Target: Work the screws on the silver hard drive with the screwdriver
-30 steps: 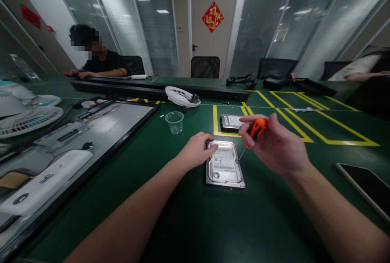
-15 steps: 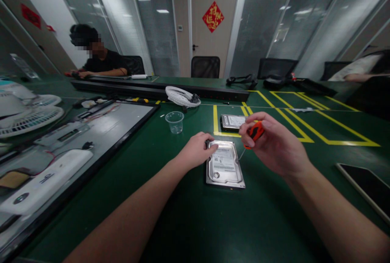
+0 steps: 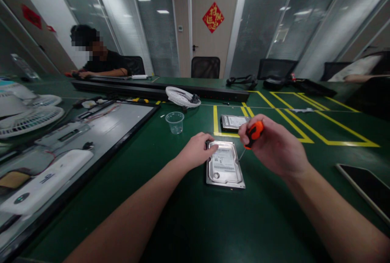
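A silver hard drive (image 3: 224,165) lies label up on the green table. My left hand (image 3: 199,149) grips its upper left edge, thumb on the top face and fingers curled at the far side. In my right hand (image 3: 276,147) is a screwdriver (image 3: 255,133) with an orange and black handle, held between thumb and fingers. Its thin shaft slants down to the left, and the tip meets the drive's right edge; whether it sits in a screw is too small to tell. Behind the hands lies a second hard drive (image 3: 233,121), partly covered by my right hand.
A clear plastic cup (image 3: 174,123) stands left of the drives. Further left lies a large opened panel (image 3: 122,119) with a white device on it. A phone (image 3: 365,188) lies at right, and a white fan grille (image 3: 181,96) behind. Another person (image 3: 103,62) sits across the table.
My right hand has turned the screwdriver handle slightly, with its fingers shifting on the grip. The tip stays at the drive's right edge, and my left hand has not visibly moved.
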The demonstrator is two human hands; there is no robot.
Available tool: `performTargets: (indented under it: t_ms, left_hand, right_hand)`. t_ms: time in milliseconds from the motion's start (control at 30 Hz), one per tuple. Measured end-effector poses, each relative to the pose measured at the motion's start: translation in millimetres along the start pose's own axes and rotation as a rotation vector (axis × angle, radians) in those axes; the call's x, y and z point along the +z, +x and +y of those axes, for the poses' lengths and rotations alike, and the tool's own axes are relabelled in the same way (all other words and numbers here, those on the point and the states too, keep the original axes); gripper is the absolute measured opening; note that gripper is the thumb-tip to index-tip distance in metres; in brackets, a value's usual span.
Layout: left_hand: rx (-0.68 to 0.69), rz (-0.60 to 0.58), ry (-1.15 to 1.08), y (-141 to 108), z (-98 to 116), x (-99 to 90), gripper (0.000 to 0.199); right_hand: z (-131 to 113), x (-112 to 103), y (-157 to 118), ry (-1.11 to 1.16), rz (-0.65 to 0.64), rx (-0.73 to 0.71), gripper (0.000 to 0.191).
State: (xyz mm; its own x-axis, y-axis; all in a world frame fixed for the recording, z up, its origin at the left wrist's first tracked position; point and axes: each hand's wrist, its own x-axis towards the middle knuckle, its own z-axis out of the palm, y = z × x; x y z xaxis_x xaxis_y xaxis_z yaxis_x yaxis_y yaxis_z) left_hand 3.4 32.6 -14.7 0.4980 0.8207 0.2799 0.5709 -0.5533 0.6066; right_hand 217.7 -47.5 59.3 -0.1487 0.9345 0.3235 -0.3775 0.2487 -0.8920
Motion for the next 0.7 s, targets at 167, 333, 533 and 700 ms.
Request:
performTargets:
  t_ms: [167,333,533,700]
  left_hand:
    - [-0.007,-0.009,-0.005,-0.2,1.4,-1.7,0.027]
    - [-0.009,-0.013,0.0,0.1,0.8,-1.4,0.028]
    - [-0.007,-0.011,0.005,-0.5,1.4,-1.4,0.028]
    - [-0.024,-0.018,-0.001,-0.4,2.0,-1.8,0.029]
  right_hand:
    - [-0.5,-0.1,-0.2,0.025,0.008,0.022,0.013]
    - [-1.0,-1.1,-0.4,-0.038,-0.009,0.002,0.027]
    - [-0.5,-1.0,0.1,-0.029,0.006,-0.015,0.021]
    - [-0.7,-0.5,-0.7,-0.008,0.014,-0.011,0.013]
